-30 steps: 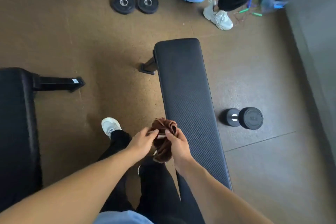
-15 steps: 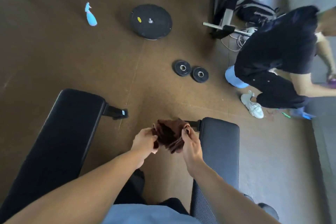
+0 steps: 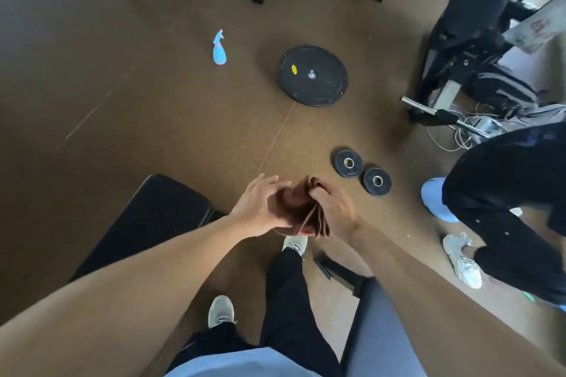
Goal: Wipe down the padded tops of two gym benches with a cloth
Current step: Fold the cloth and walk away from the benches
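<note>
A brown cloth [image 3: 301,208] is bunched between my two hands in front of me, above the floor. My left hand [image 3: 260,208] holds its left side with the fingers partly spread. My right hand [image 3: 335,211] pinches its top right edge. One black padded bench [image 3: 153,223] lies at the lower left, partly behind my left arm. A second bench with a ribbed grey-black pad [image 3: 376,333] is at the lower right, mostly hidden by my right forearm. The cloth touches neither bench.
A blue spray bottle [image 3: 219,49] lies on the brown floor. A large weight plate [image 3: 312,75] and two small plates [image 3: 361,171] lie ahead. Another person [image 3: 505,208] crouches at the right, next to a machine frame [image 3: 465,55] with cables.
My view has tilted up and away from the right bench toward the open floor. Both hands kept hold of the cloth and rose with it; the left fingers have spread more.
</note>
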A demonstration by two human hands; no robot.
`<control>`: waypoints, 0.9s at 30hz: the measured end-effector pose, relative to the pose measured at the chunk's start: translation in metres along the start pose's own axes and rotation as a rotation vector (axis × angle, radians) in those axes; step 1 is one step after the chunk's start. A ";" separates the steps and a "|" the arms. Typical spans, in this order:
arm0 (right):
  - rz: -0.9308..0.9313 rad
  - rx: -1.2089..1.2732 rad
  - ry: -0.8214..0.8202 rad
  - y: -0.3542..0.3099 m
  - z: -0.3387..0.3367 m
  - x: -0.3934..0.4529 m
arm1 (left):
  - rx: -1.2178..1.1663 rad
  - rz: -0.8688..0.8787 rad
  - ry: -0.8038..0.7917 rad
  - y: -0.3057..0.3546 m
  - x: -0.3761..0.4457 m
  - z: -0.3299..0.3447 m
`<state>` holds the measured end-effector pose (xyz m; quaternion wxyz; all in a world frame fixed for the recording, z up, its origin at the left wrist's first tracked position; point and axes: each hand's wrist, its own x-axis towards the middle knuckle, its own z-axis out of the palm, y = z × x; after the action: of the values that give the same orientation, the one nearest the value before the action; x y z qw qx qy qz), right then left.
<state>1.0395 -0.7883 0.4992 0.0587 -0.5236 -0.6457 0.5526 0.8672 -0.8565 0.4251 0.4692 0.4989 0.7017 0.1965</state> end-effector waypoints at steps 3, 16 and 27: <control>-0.035 -0.245 -0.117 -0.024 -0.037 0.046 | -0.158 -0.075 -0.028 0.026 0.045 -0.022; -0.294 -0.574 -0.119 -0.101 -0.120 0.244 | -0.212 -0.299 0.396 0.068 0.174 -0.076; -0.536 -0.479 -0.423 -0.234 -0.100 0.415 | -0.175 -0.231 0.373 0.034 0.281 -0.214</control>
<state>0.7772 -0.3782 0.5105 -0.0566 -0.2108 -0.8674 0.4472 0.6849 -0.5522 0.4239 0.3922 0.3278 0.8090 0.2904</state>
